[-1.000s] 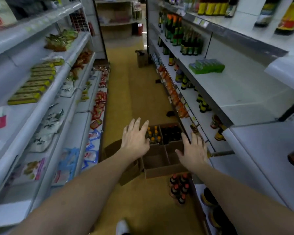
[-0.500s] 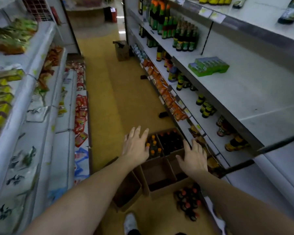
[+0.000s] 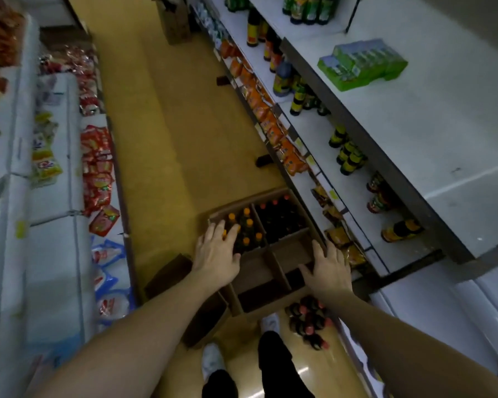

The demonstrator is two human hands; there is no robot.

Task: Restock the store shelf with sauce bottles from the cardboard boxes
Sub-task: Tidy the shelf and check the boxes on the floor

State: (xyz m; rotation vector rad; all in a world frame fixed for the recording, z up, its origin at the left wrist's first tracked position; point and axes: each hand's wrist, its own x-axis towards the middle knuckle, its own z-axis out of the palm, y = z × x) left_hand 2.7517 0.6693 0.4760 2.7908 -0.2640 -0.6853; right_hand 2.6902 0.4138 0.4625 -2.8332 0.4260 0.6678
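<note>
Yellow aisle floor (image 3: 170, 139) holds the cardboard box (image 3: 272, 258) beside the right shelf (image 3: 414, 133), orange-capped sauce bottles (image 3: 246, 225) in its far-left compartment; since a second ago both hands have dropped nearer, left hand (image 3: 217, 254) over those caps, right hand (image 3: 329, 271) at its right edge, fingers spread, grasping nothing, so picking seems imminent.

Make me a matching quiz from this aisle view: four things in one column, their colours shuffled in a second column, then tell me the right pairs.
Column one:
1. far-left boxed bottles, caps
2. floor bottles, caps
3. shelf packs on the right
4. shoes

Column two:
A. white
B. orange
C. green
D. red

Pairs: 1-B, 2-D, 3-C, 4-A.
</note>
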